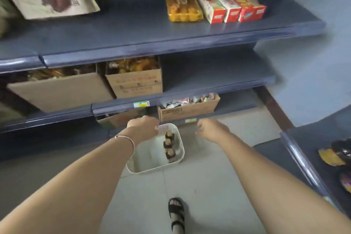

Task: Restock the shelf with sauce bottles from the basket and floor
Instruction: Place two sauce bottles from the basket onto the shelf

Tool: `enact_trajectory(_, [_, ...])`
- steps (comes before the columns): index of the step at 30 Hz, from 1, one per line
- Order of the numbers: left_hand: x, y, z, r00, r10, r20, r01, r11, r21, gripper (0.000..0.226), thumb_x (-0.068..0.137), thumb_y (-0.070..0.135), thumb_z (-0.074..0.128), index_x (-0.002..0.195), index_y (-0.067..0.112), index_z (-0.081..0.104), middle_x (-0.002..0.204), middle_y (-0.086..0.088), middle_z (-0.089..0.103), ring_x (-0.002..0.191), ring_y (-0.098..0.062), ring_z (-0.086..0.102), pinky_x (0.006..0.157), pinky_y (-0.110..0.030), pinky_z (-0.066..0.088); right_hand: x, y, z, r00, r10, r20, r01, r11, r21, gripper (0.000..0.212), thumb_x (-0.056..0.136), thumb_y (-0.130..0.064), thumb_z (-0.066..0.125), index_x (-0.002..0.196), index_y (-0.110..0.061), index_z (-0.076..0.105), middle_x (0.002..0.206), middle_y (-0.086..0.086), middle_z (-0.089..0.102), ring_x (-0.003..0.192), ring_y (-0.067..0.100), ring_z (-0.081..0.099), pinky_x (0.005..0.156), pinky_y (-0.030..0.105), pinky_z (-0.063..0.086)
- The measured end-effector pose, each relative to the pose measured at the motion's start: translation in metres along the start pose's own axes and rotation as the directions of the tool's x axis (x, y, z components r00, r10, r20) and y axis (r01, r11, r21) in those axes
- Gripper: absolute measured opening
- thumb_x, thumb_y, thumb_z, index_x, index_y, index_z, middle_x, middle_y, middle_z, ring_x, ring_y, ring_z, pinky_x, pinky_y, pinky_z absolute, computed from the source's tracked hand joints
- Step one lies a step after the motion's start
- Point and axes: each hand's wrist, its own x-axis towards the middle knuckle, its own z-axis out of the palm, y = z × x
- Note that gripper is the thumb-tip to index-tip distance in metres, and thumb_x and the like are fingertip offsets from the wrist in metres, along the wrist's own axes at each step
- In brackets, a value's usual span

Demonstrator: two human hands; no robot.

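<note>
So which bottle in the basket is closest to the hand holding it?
The farthest bottle in the row of three, next to the left hand gripping the basket by its rim; the other two stand closer to the person's feet.

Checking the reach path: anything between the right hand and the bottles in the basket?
Nothing visible. The right hand is beside the basket, near its far right corner, holding nothing. Three bottles stand uncovered in a row along the basket's right wall. The left hand grips the far left rim, clear of them.
</note>
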Motion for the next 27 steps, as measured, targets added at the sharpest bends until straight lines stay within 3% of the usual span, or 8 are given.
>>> enact_trajectory(7, [0.094, -0.067, 0.055, 0.989, -0.124, 0.081, 0.137, 0.976, -0.172, 0.026, 0.088, 0.033, 0.048, 0.112, 0.028, 0.057, 0.119, -0.004, 0.061, 0.106, -0.028, 0.06, 0.084, -0.035, 0.047, 0.138, -0.055, 0.049, 0.987, -0.1, 0.125, 0.109, 0.992, -0.067, 0.031, 0.09, -0.04, 0.053, 0.118, -0.026, 0.055, 0.123, 0.004, 0.058, 0.11, 0.027, 0.056, 0.089, 0.036, 0.046])
enact_trajectory(14, [0.181, -0.092, 0.151, 0.977, -0.104, 0.184, 0.145, 0.963, -0.225, 0.027, 0.092, 0.035, 0.047, 0.115, 0.024, 0.057, 0.121, -0.002, 0.059, 0.108, -0.025, 0.057, 0.088, -0.036, 0.049, 0.234, -0.056, 0.142, 0.974, -0.086, 0.209, 0.095, 0.995, -0.032, 0.027, 0.087, -0.035, 0.055, 0.111, -0.023, 0.058, 0.118, 0.005, 0.061, 0.105, 0.028, 0.057, 0.084, 0.033, 0.047])
enact_trajectory(18, [0.242, -0.093, 0.23, 0.974, -0.057, 0.22, 0.123, 0.946, -0.298, 0.034, 0.092, 0.034, 0.047, 0.125, 0.027, 0.049, 0.127, -0.003, 0.056, 0.112, -0.025, 0.056, 0.087, -0.035, 0.049, 0.291, -0.041, 0.213, 0.984, -0.039, 0.175, 0.032, 0.999, 0.042, 0.031, 0.087, -0.032, 0.056, 0.116, -0.02, 0.055, 0.116, 0.008, 0.061, 0.103, 0.03, 0.057, 0.082, 0.033, 0.048])
enact_trajectory(22, [0.302, -0.08, 0.308, 0.977, -0.03, 0.212, 0.121, 0.894, -0.431, 0.049, 0.088, 0.029, 0.055, 0.133, 0.022, 0.039, 0.13, -0.009, 0.049, 0.116, -0.028, 0.052, 0.092, -0.039, 0.044, 0.346, -0.025, 0.276, 0.998, 0.029, 0.054, -0.038, 0.983, 0.182, 0.039, 0.088, -0.025, 0.057, 0.125, -0.014, 0.049, 0.121, 0.015, 0.057, 0.108, 0.034, 0.055, 0.086, 0.035, 0.045])
enact_trajectory(27, [0.362, -0.064, 0.376, 0.975, 0.05, 0.217, 0.076, 0.842, -0.534, 0.066, 0.075, 0.026, 0.068, 0.134, 0.026, 0.039, 0.126, -0.01, 0.049, 0.116, -0.03, 0.049, 0.096, -0.04, 0.042, 0.401, -0.003, 0.33, 1.0, 0.023, 0.011, -0.026, 0.956, 0.293, 0.066, 0.086, -0.025, 0.062, 0.144, -0.015, 0.031, 0.137, 0.015, 0.046, 0.124, 0.032, 0.046, 0.098, 0.033, 0.039])
